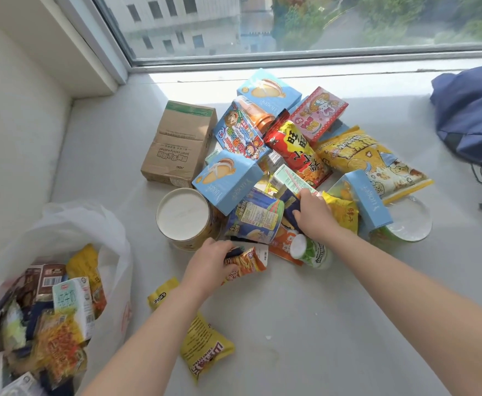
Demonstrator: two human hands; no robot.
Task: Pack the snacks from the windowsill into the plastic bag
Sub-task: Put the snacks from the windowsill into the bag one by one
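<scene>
Head view is showing a white windowsill (305, 310) under a window (291, 24), with the pile of snacks (296, 155) lying at about 12 o'clock from the frame's middle. The plastic bag (71, 221) is sitting open at 8 o'clock, apart from the pile, and cartons and packets are already lying inside it.

The left hand (209, 262) is reaching to the near edge of the pile, at its 7 o'clock, with its fingers curling round an orange fries packet (248, 261) and pinching its end. The right hand (315, 215) is pressing into the pile at its 6 o'clock; its fingers are bending together over a dark blue packet (289, 202) and its thumb is lying on that packet's near side.

A white-lidded tub (184, 217) is standing just at 11 o'clock of the left hand. A cardboard box (177, 141) is lying at 9 o'clock of the pile. Two yellow packets (205, 347) are lying loose beside the left forearm, at 6 o'clock of the frame. A blue cloth bag (471, 110) is slumping at 2 o'clock, well apart from everything else.
</scene>
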